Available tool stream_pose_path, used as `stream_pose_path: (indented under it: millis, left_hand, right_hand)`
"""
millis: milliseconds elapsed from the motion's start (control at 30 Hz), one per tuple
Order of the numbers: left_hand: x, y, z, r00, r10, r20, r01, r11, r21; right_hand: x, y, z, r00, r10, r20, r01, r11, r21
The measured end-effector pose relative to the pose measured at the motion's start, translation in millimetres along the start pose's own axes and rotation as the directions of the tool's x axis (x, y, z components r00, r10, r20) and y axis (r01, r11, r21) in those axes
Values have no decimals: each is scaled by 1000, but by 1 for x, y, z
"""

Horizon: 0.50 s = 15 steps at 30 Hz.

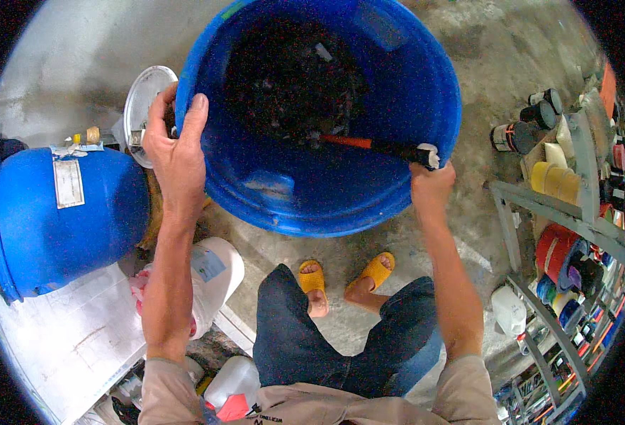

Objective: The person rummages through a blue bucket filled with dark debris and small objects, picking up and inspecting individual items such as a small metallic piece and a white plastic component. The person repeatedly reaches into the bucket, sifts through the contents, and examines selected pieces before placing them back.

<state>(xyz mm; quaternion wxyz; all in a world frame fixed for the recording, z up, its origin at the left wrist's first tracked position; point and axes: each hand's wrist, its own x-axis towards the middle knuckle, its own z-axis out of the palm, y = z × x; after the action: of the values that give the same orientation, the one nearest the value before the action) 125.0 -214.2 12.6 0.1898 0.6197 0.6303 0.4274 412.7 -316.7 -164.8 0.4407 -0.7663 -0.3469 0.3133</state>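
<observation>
A large open blue barrel stands in front of me, dark clumped matter with a few pale scraps covering its bottom. My left hand is closed on the barrel's left rim, thumb inside and fingers outside. At the near right rim, my right hand is closed on the barrel edge; its fingertips are partly hidden. A long tool with an orange shaft, black section and whitish end lies slanted inside the barrel. That end rests right against my right hand, and the other tip fades into the dark matter.
Left, a closed blue drum stands by a white surface, a round white lid and a white bucket. A grey metal rack with tape rolls and dark cans lines the right. My yellow slippers are on concrete.
</observation>
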Motion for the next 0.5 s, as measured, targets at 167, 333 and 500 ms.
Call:
stream_pose_path:
  millis: [167, 333, 500]
  left_hand:
    - [-24, 0, 7, 998, -50, -35, 46, 995, -90]
    - [-25, -1, 5, 999, -19, -36, 16, 996, -83]
    - [-26, -5, 0, 1000, -16, 23, 19, 991, -129]
  right_hand:
    - [-9, 16, -5, 998, -55, 10, 55, 998, 37]
    - [-8, 12, -7, 993, -110, 51, 106, 992, 72]
    - [-9, 21, -7, 987, -146, 61, 131, 971, 202]
